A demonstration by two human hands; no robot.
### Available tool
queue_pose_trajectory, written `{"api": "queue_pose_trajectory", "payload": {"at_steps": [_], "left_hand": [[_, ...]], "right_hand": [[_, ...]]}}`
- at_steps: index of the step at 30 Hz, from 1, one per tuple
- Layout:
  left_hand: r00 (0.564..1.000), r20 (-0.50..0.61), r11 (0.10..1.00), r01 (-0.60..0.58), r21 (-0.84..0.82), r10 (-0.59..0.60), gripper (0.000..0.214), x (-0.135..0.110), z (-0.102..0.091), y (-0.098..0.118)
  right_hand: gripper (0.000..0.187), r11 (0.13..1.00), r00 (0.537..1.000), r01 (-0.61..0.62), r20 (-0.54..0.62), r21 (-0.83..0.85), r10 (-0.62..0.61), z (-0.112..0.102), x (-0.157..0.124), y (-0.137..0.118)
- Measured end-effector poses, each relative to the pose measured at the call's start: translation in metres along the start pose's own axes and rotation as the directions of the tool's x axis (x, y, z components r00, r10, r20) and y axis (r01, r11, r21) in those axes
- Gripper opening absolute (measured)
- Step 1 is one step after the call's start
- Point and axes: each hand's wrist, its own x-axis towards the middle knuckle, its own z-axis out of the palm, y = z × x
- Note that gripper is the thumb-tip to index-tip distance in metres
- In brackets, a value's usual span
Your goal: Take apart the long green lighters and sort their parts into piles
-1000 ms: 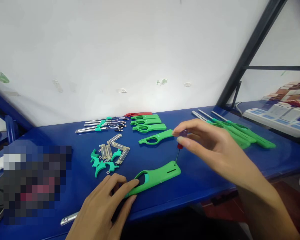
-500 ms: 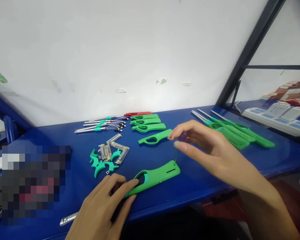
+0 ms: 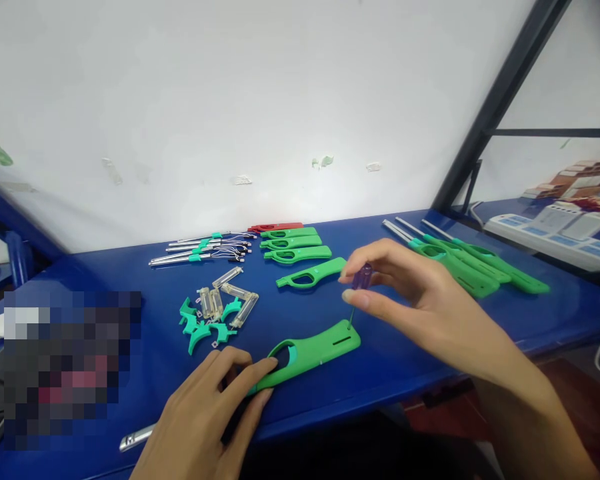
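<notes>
Left hand: The person's left hand [image 3: 205,407] bends its fingers around the neck of a green gas lighter [image 3: 310,360], gripping it near the front edge of the table.
Right hand: Thumb and fingers of the right hand [image 3: 410,287] pinch the purple handle of a small screwdriver [image 3: 362,277], whose thin shaft slants down to the lighter.
Screwdriver tip: It meets the butt end of the green handle, at the far corner beside a dark slot.
Green lighter: It lies flat between the two hands, a turquoise trigger [image 3: 293,355] showing inside its finger loop; a silver metal barrel [image 3: 136,437] emerges past the left hand.
Loose parts: Clear fuel tanks [image 3: 236,291] and curved turquoise pieces [image 3: 200,337] sit in a small heap just beyond the left hand.
Back row: Metal rods with turquoise collars and thin wires [image 3: 199,257] lie grouped to the left of green handle shells [image 3: 299,255], with one red shell [image 3: 280,227] nearest the wall [image 3: 280,100].
Right side: Several green lighters with long silver barrels [image 3: 467,265] rest together beyond the right hand.
Table: The work spreads over a glossy blue tabletop [image 3: 290,303]; a pixelated patch [image 3: 70,373] covers its left part.
Neighboring surface: A white device with blue panels [image 3: 530,237] stands behind a black metal post [image 3: 500,113].
</notes>
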Motion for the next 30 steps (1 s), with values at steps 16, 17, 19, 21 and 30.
{"api": "queue_pose_trajectory", "payload": {"at_steps": [16, 17, 19, 21, 30], "left_hand": [[1.0, 0.0, 0.999, 0.005, 0.038, -0.005, 0.033, 0.0, 0.0, 0.0], [1.0, -0.009, 0.999, 0.011, 0.051, -0.011, 0.035, 0.0, 0.0, 0.0], [0.998, -0.052, 0.997, 0.024, 0.076, -0.02, 0.039, -0.001, 0.002, 0.0], [0.995, -0.094, 0.997, 0.023, 0.077, -0.015, 0.038, -0.003, 0.003, 0.0], [0.992, -0.129, 0.999, -0.013, 0.04, 0.018, 0.028, -0.001, 0.006, -0.001]], "right_hand": [[0.026, 0.998, 0.993, 0.052, -0.106, 0.048, -0.046, -0.009, -0.001, 0.002], [0.027, 0.998, 0.989, 0.055, -0.138, 0.028, -0.05, -0.012, -0.001, 0.003], [0.028, 0.999, 0.984, 0.017, -0.175, -0.034, -0.023, -0.015, -0.001, 0.004], [0.028, 0.996, 0.985, -0.04, -0.169, -0.084, 0.025, -0.016, 0.0, 0.005], [0.059, 0.941, 0.977, -0.21, -0.079, -0.264, 0.196, -0.01, 0.006, 0.009]]}}
